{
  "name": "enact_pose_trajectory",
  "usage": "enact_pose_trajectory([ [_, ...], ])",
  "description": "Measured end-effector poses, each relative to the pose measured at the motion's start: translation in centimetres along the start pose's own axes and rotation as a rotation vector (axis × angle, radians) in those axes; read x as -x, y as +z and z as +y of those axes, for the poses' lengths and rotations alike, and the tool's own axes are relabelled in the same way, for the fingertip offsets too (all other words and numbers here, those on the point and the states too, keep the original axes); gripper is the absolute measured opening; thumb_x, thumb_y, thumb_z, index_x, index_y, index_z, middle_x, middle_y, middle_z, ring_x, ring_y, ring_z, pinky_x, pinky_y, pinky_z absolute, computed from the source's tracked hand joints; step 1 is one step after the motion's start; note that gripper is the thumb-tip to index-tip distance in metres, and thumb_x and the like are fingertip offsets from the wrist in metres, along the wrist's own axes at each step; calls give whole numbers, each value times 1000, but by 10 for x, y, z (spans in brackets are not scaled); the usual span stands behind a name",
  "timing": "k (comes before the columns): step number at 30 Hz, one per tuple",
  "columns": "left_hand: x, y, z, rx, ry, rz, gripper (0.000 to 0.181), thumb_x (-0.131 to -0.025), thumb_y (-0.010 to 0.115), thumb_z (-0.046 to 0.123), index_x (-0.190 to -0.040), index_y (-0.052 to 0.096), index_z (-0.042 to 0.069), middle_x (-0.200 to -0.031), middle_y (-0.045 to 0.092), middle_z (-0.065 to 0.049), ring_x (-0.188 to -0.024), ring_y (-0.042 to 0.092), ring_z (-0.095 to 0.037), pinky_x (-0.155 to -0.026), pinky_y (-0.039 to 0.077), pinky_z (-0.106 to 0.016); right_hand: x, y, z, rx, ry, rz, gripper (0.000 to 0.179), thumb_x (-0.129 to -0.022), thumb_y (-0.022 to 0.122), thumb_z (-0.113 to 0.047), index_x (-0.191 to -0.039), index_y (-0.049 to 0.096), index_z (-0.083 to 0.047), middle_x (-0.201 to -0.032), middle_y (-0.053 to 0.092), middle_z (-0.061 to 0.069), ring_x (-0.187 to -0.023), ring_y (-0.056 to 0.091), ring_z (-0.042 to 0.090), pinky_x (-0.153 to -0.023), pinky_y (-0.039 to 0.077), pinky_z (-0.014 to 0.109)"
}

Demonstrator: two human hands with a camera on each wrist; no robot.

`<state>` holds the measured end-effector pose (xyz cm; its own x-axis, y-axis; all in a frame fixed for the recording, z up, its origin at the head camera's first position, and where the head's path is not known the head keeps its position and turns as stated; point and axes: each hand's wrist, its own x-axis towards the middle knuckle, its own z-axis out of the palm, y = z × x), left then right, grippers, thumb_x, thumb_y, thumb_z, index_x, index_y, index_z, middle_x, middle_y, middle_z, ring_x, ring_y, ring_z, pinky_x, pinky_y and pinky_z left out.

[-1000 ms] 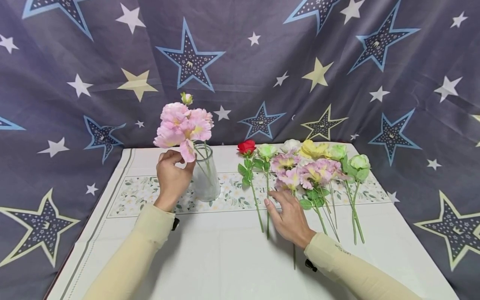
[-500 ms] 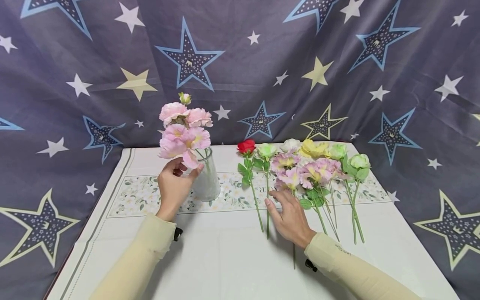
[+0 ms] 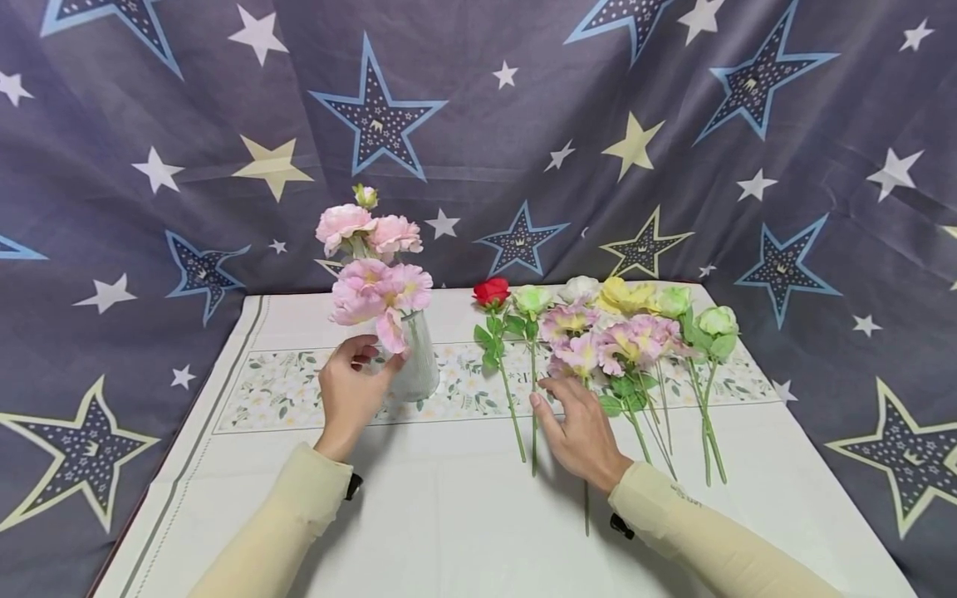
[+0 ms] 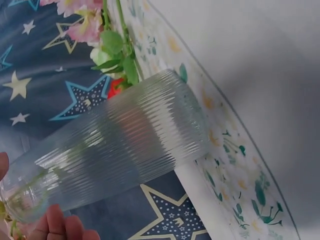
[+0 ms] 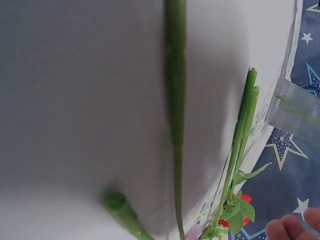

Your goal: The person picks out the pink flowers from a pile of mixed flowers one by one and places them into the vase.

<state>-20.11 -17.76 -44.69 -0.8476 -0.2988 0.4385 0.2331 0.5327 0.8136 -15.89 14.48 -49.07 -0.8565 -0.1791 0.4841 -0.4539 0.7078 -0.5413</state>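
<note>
A clear ribbed glass vase (image 3: 419,365) stands on the table at left of centre. A pink frilly-petalled flower (image 3: 381,292) is in it, low over the mouth, its front petal drooping outside the rim. Pale pink roses (image 3: 366,230) and a small bud rise behind. My left hand (image 3: 355,394) is beside the vase's upper part, thumb and fingers apart around the drooping petal; its fingertips (image 4: 56,222) show beside the glass. My right hand (image 3: 583,432) lies over the loose stems, fingers relaxed, nearest the stem of a pale green rose (image 3: 532,301).
Laid out on the right are a red rose (image 3: 491,292), a yellow flower (image 3: 626,296), a white flower (image 3: 580,289), mauve frilly flowers (image 3: 631,342) and more green roses (image 3: 716,322). A white tablecloth (image 3: 449,515) covers the table. A starry curtain (image 3: 478,149) hangs close behind.
The pink frilly flower has come down and slightly right into the vase, uncovering the roses behind it. My left hand has moved down from the petals; my right hand has hardly moved.
</note>
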Motion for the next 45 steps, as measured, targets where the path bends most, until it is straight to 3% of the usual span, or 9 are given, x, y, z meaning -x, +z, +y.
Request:
enact_pose_trajectory([
  [5, 8, 2, 0, -4, 14, -22, 45, -77, 92, 33, -105, 71, 4, -93, 69, -16, -89, 64, -34, -84, 50, -45, -1, -2, 0, 3, 18, -8, 39, -106, 56, -34, -129, 67, -5, -126, 67, 16, -118, 62, 37, -101, 47, 56],
  [16, 19, 6, -2, -76, 33, -66, 45, -78, 91, 35, -105, 72, 5, -97, 70, -14, -90, 64, -30, -83, 50, -46, -2, -6, 3, 6, 5, 19, 38, -105, 57, -33, -127, 67, -4, -130, 66, 18, -120, 62, 37, -104, 45, 57],
  [30, 32, 14, -2, -122, 124, -97, 44, -75, 92, 34, -104, 73, 6, -99, 72, -10, -91, 67, -27, -74, 53, -44, -1, -12, 6, 21, 43, 6, 44, -105, 57, -36, -137, 63, -6, -136, 64, 15, -126, 59, 37, -108, 41, 58],
  [39, 40, 19, -4, -163, 159, -182, 52, -76, 91, 37, -112, 72, 3, -106, 72, -13, -103, 66, -33, -90, 49, -49, 0, -17, 9, 28, 46, 3, 45, -105, 58, -37, -139, 62, -8, -139, 63, 14, -127, 59, 37, -109, 38, 62],
  [45, 44, 22, -6, -207, 155, -235, 54, -77, 90, 39, -114, 73, 4, -115, 71, -16, -112, 63, -38, -94, 47, -55, -1, -23, 11, 70, 60, -6, 48, -97, 68, -41, -137, 64, -16, -127, 68, 10, -113, 64, 33, -101, 42, 59],
])
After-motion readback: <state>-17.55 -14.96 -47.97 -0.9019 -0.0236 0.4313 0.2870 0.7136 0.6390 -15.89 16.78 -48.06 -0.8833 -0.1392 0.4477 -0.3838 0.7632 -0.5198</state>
